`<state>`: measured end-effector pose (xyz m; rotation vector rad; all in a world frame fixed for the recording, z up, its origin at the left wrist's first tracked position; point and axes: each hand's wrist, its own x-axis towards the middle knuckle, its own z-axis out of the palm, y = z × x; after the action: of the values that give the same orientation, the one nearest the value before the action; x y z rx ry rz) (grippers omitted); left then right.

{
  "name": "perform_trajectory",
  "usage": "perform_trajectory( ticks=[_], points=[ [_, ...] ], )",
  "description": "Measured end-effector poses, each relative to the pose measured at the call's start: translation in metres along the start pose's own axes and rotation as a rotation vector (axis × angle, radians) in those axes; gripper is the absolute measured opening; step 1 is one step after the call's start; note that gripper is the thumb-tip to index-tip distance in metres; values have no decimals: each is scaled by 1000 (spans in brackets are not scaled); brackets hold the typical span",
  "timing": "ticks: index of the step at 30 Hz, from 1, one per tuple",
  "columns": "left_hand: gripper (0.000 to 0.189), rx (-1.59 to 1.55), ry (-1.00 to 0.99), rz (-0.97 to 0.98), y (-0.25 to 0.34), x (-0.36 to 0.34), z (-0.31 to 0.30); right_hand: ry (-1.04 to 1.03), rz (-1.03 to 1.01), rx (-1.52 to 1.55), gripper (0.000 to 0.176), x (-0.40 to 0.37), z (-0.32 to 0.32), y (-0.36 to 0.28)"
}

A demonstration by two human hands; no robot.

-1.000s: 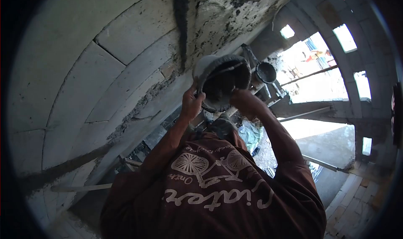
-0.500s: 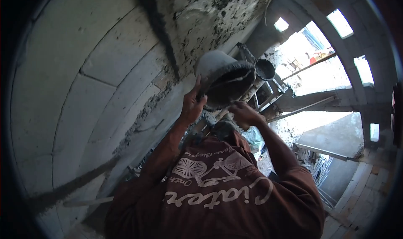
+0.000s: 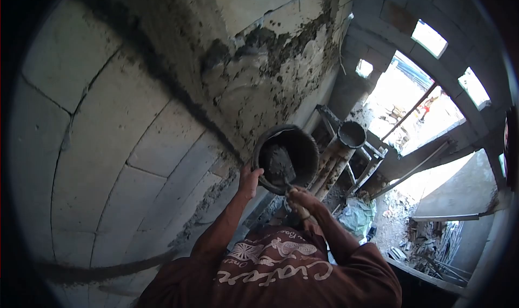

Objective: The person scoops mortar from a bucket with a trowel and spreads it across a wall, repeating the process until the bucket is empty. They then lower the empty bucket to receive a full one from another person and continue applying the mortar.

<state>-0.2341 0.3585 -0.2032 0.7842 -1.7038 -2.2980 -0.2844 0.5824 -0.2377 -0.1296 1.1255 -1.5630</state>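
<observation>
A dark bucket is held in front of me, its round mouth turned toward my view. My left hand grips the bucket's near left rim, thumb over the edge. In my right hand, fingers are wrapped round the handle of a trowel. The trowel's blade reaches inside the bucket and is coated with grey wet mortar. How much mortar lies deeper in the bucket is hidden by shadow.
To the left rises a block wall, with rough grey plaster higher up. A second small bucket rests on mortar-stained planks to the right. Beyond are a crumpled plastic sheet and bright wall openings.
The bucket has tipped so that its mouth faces me, and it sits lower in view. The trowel blade now shows inside it. My right hand has shifted slightly down and left.
</observation>
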Motion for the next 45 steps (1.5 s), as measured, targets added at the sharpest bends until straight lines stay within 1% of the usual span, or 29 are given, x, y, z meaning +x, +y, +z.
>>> perform_trajectory(
  ticks=[1, 3, 5, 7, 9, 11, 13, 15, 17, 18, 19, 20, 21, 22, 23, 25, 26, 28, 30, 32, 34, 35, 36, 37, 39, 41, 42, 44, 45],
  points=[
    [43, 5, -8, 9, -5, 6, 1, 0, -12, -1, 16, -2, -5, 4],
    [45, -254, 130, -240, -15, 14, -2, -44, -25, 302, 17, -13, -6, 4],
    [39, -322, 156, -290, -50, 38, -27, 9, -87, 435, 17, -39, -5, -17],
    [34, -492, 224, -473, -64, 46, -45, 55, -255, 617, 18, -65, -29, -32],
    [31, -513, 294, -505, -62, 31, -56, 290, -600, 541, 23, -91, -58, -53],
    [27, -564, 358, -535, -67, 16, -74, 599, -792, 157, 31, -133, -106, -73],
    [26, -615, 359, -526, -81, -4, -100, 886, -984, 165, 32, -166, -138, -113],
    [28, -634, 411, -534, -93, -28, -115, 1272, -1307, -245, 30, -182, -152, -161],
    [29, -639, 491, -559, -122, -58, -139, 1779, -1267, -147, 28, -176, -182, -193],
    [30, -643, 527, -560, -144, -66, -154, 2063, -1106, -62, 27, -160, -170, -219],
    [30, -542, 604, -571, -131, -82, -143, 2311, -1063, -38, 30, -133, -184, -227],
    [30, -437, 682, -575, -110, -99, -127, 2448, -994, -80, 30, -95, -191, -234],
    [30, -473, 688, -500, -116, -108, -127, 2456, -947, -185, 30, -43, -189, -237],
    [29, -507, 696, -430, -126, -118, -133, 2365, -945, -344, 30, 26, -180, -233],
    [29, -510, 708, -427, -139, -122, -147, 2137, -967, -547, 30, 98, -155, -225],
    [29, -594, 782, -514, -188, -149, -173, 1500, -1056, -771, 30, 200, -51, -204],
    [29, -667, 791, -551, -190, -153, -176, 1217, -1129, -732, 30, 217, 13, -193],
    [30, -652, 670, -504, -175, -134, -168, 858, -1179, -390, 30, 191, 125, -178],
    [30, -625, 610, -514, -166, -168, -160, 719, -830, -268, 33, 147, 172, -146],
    [38, -442, 737, -465, -160, -149, -155, 487, -588, -414, 36, 98, 166, -110],
    [40, -513, 640, -395, -156, -138, -157, 389, -596, -937, 29, 73, 118, -53],
    [60, -361, 588, -321, -145, -131, -153, 246, -419, -1270, 28, 70, 80, -15],
    [64, -340, 495, -178, -107, -129, -130, 99, -350, -1544, 27, 72, 38, 20],
    [62, -269, 324, 18, -111, -118, -137, -75, -320, -1795, 27, 73, -3, 54],
    [58, -48, 454, -155, -96, -110, -131, -17, -79, -1839, 23, 51, 28, 31],
    [55, 17, 256, -5, -43, -101, -109, 227, 59, -1715, 23, 65, 70, -7],
    [53, 105, 194, 115, -38, -96, -103, 273, -15, -1823, 25, 82, 83, 3],
    [51, 137, 137, 112, -18, -87, -100, 346, -104, -1919, 29, 87, 101, 12],
    [49, 173, 75, 113, -8, -83, -99, 148, -201, -1997, 27, 77, 110, 1]
  ],
)
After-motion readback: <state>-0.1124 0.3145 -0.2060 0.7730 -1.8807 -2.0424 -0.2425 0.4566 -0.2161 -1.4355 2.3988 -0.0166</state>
